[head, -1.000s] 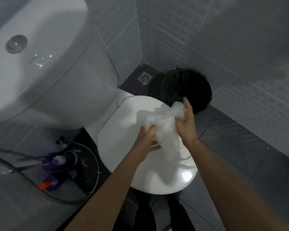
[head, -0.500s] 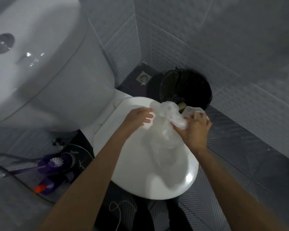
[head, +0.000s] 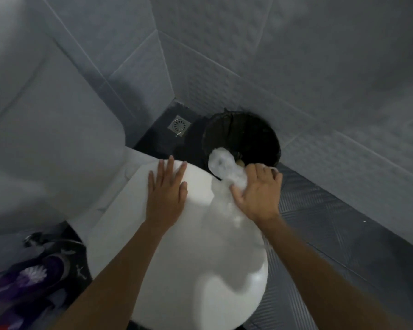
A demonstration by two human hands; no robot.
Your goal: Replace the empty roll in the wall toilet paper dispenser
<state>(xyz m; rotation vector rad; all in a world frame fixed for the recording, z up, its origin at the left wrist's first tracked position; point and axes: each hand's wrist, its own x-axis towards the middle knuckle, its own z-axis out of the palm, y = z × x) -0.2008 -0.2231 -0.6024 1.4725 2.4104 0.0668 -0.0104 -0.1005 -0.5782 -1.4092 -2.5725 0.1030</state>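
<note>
My right hand [head: 258, 194] grips a crumpled clear plastic wrapper [head: 224, 165] at the right edge of the closed white toilet lid [head: 196, 246]. The wrapper's upper end reaches over the rim of the black bin [head: 243, 139] just beyond the lid. A small tan piece shows between wrapper and bin, too blurred to name. My left hand [head: 167, 194] lies flat and open on the lid's far left part, fingers spread, holding nothing. No dispenser or paper roll is in view.
The white cistern [head: 45, 129] fills the left side. Grey tiled walls [head: 296, 67] meet in a corner behind the bin, with a metal floor drain [head: 179, 126] there. A purple toilet brush [head: 31, 275] stands at lower left. Dark ribbed floor tiles [head: 332, 234] lie to the right.
My left hand let go of the wrapper and moved left to rest flat on the lid. My right hand carried the wrapper right, up to the bin's rim. The view tilted down.
</note>
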